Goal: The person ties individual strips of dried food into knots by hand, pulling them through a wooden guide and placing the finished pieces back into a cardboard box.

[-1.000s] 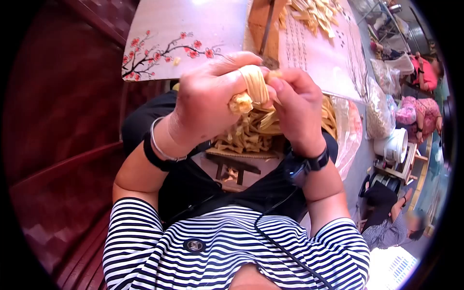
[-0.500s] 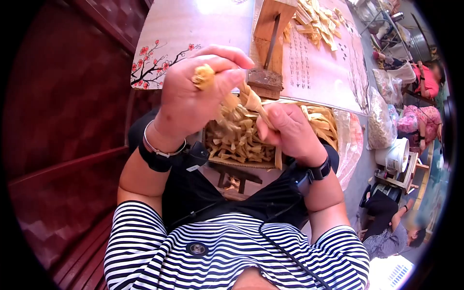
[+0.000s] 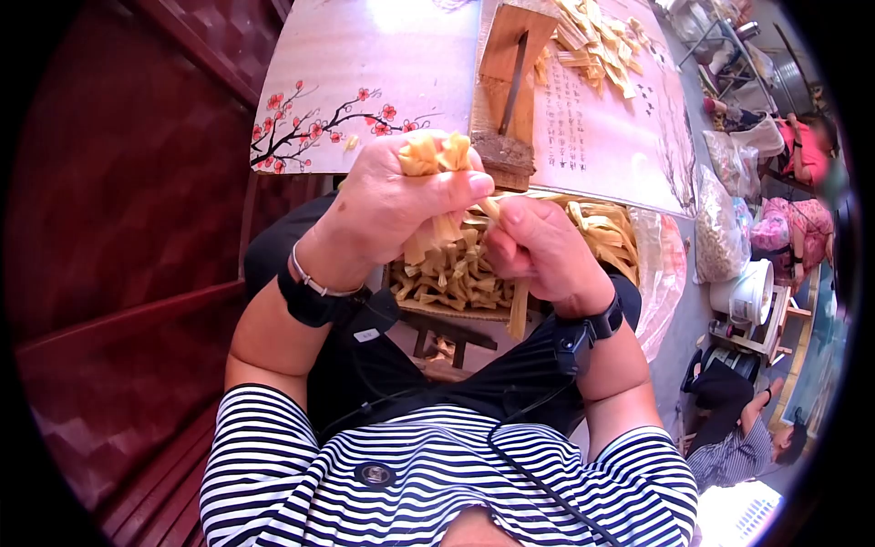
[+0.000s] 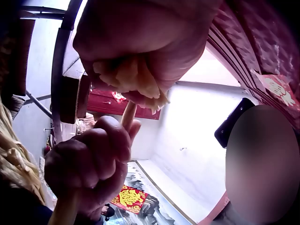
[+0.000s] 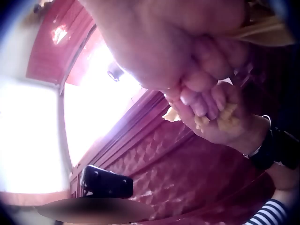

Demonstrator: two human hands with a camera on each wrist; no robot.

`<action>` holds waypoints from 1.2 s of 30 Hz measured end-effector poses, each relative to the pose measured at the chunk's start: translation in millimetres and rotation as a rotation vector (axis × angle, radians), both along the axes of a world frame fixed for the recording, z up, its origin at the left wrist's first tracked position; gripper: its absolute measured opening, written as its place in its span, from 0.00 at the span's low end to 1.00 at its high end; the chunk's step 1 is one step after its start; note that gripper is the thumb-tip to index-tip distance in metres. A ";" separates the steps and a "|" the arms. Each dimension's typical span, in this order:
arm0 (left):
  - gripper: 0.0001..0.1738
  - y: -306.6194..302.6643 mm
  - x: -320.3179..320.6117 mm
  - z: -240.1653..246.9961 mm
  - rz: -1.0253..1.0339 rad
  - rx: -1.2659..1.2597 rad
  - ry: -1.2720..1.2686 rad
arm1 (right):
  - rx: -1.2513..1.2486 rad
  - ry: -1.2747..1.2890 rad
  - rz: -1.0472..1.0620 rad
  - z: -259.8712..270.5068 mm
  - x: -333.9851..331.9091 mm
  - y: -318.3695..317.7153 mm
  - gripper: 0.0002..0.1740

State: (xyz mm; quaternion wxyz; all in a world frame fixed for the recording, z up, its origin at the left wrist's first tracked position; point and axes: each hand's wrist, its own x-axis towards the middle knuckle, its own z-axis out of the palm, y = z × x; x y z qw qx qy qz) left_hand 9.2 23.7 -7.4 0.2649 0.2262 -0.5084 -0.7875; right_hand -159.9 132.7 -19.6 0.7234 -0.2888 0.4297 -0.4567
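My left hand [image 3: 378, 196] grips a bundle of pale yellow, flat dried strips [image 3: 437, 155]; crumpled ends stick up above the fingers and flat tails hang below the fist. My right hand [image 3: 542, 242], close beside it, pinches a narrow strip between thumb and curled fingers. That strip's tail [image 3: 518, 310] hangs beneath the right hand. In the left wrist view the strip [image 4: 129, 116] runs taut from the bundle [image 4: 136, 79] into the right fist [image 4: 91, 161]. Below both hands a box holds many knotted strips [image 3: 447, 283]; the hands hide part of it.
Beyond the hands stands a wooden block stand [image 3: 506, 155] with an upright metal bar. More strips [image 3: 597, 46] lie on the printed tabletop [image 3: 365, 55]. Longer strips [image 3: 606, 232] and a plastic bag [image 3: 654, 273] are at the right. Other people sit farther right, near a white bucket [image 3: 743, 296].
A second ago the strip was wrapped round my left fingers. Then it stretched, twisted, between both hands; now the left hand has turned, gathering the bundle, and the right hand pinches close to it.
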 end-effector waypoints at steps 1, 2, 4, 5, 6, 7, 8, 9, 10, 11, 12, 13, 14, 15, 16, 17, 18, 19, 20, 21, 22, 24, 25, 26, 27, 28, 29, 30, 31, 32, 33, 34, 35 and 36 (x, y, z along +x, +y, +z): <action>0.05 -0.3 0.1 -0.1 0.013 -0.026 0.010 | -0.026 -0.026 -0.001 -0.6 0.2 1.0 0.26; 0.06 -0.6 0.5 -0.9 0.025 -0.050 0.020 | -0.049 -0.054 -0.003 -1.0 1.4 3.2 0.25; 0.08 -3.2 3.4 0.9 0.042 -0.183 -0.033 | -0.133 -0.126 -0.050 -1.2 2.1 3.4 0.24; 0.10 -5.2 5.1 5.3 0.043 -0.292 -0.091 | -0.193 -0.168 -0.099 -0.5 0.6 2.9 0.23; 0.11 -6.6 2.2 7.7 0.040 -0.402 -0.141 | -0.256 -0.203 -0.154 1.3 -2.8 2.4 0.22; 0.13 -3.5 -3.7 5.8 0.010 -0.373 -0.119 | -0.353 -0.224 -0.216 3.7 -6.2 0.9 0.21; 0.15 4.8 -8.5 0.8 -0.023 -0.339 -0.097 | -0.447 -0.244 -0.280 6.3 -8.4 -1.0 0.21; 0.16 14.4 -13.1 -5.3 -0.055 -0.301 -0.081 | -0.537 -0.265 -0.343 7.7 -11.1 -2.1 0.20; 0.18 24.0 -21.3 -9.2 -0.133 -0.377 -0.099 | -0.592 -0.289 -0.391 6.9 -16.3 -5.5 0.18; 0.16 33.5 -25.1 -8.7 -0.256 -0.509 -0.196 | -0.600 -0.289 -0.457 7.8 -17.4 -7.7 0.17; 0.15 41.8 -29.9 -19.7 -0.365 -0.445 -0.169 | -0.607 -0.291 -0.521 9.5 -16.9 -9.3 0.17; 0.14 49.0 -33.2 -30.2 -0.472 -0.378 -0.142 | -0.613 -0.294 -0.584 9.5 -17.7 -10.3 0.16; 0.14 53.6 -34.4 -33.2 -0.441 -0.256 -0.093 | -0.642 -0.301 -0.568 5.8 -24.5 -9.5 0.12; 0.14 52.0 -33.8 -29.1 -0.395 -0.151 -0.126 | -0.601 -0.166 -0.725 9.0 -29.4 -10.8 0.10; 0.14 46.6 -31.2 -20.7 -0.350 -0.048 -0.161 | -0.556 -0.030 -0.880 15.3 -33.0 -13.0 0.08; 0.15 41.8 -29.5 -16.1 -0.301 0.053 -0.196 | -0.505 0.105 -1.030 18.5 -38.3 -15.7 0.08; 0.15 39.0 -29.4 -16.8 -0.226 -0.014 -0.256 | -0.549 0.301 -1.155 13.4 -53.0 -17.1 0.12; 0.14 38.1 -28.3 -16.0 -0.201 -0.116 -0.254 | -0.589 0.504 -1.275 10.6 -65.8 -17.4 0.17; 0.14 36.8 -27.6 -14.6 -0.177 -0.216 -0.249 | -0.680 0.791 -1.391 10.9 -72.7 -16.2 0.19; 0.14 35.3 -26.5 -12.8 -0.153 -0.315 -0.244 | -0.756 0.914 -1.319 16.7 -65.9 -15.4 0.17; 0.13 33.1 -24.8 -9.4 -0.158 -0.394 -0.216 | -0.827 1.034 -1.242 24.2 -51.8 -11.8 0.16; 0.12 27.8 -21.0 -6.6 -0.114 -0.554 -0.107 | -0.933 1.051 -0.833 24.6 -34.2 -1.0 0.15; 0.12 26.2 -20.1 -6.6 -0.095 -0.630 -0.054 | -0.911 0.940 -0.522 20.5 -27.8 2.5 0.15; 0.12 25.4 -20.4 -7.8 0.005 -0.653 0.054 | -0.923 1.013 -0.339 17.9 -20.2 -2.6 0.15; 0.14 27.8 -17.0 -4.0 0.089 -0.465 0.049 | -0.788 0.944 -0.419 14.0 -5.5 -3.0 0.14; 0.15 24.9 -14.9 -6.9 0.064 -0.189 0.089 | -0.842 1.008 -0.433 14.3 -4.4 -0.9 0.14; 0.16 21.2 -13.8 -10.1 0.044 0.082 0.133 | -0.904 1.074 -0.444 17.1 -4.9 -0.5 0.14; 0.16 22.3 -13.8 -14.2 -0.016 0.115 0.083 | -1.029 1.109 -0.458 20.3 -4.2 -0.7 0.15; 0.15 23.6 -16.2 -14.8 -0.075 0.141 0.036 | -1.163 1.141 -0.475 23.1 -3.8 -1.5 0.17; 0.11 30.8 -21.7 -11.8 -0.175 0.028 0.024 | -1.244 1.076 -0.441 24.0 -5.9 -0.8 0.14; 0.08 32.4 -14.6 -11.8 -0.423 -0.078 -0.085 | -1.281 1.081 -0.445 27.1 -5.4 -1.4 0.14; 0.07 31.8 -11.0 -10.1 -0.628 0.013 -0.035 | -1.296 1.006 -0.394 28.1 -9.5 -1.1 0.13; 0.07 33.4 -9.9 -5.9 -0.830 -0.042 0.060 | -1.311 0.936 -0.340 28.4 -14.7 -1.1 0.13; 0.09 38.5 -14.3 -3.1 -0.897 -0.137 0.257 | -1.290 0.995 -0.420 21.4 -16.0 -5.1 0.12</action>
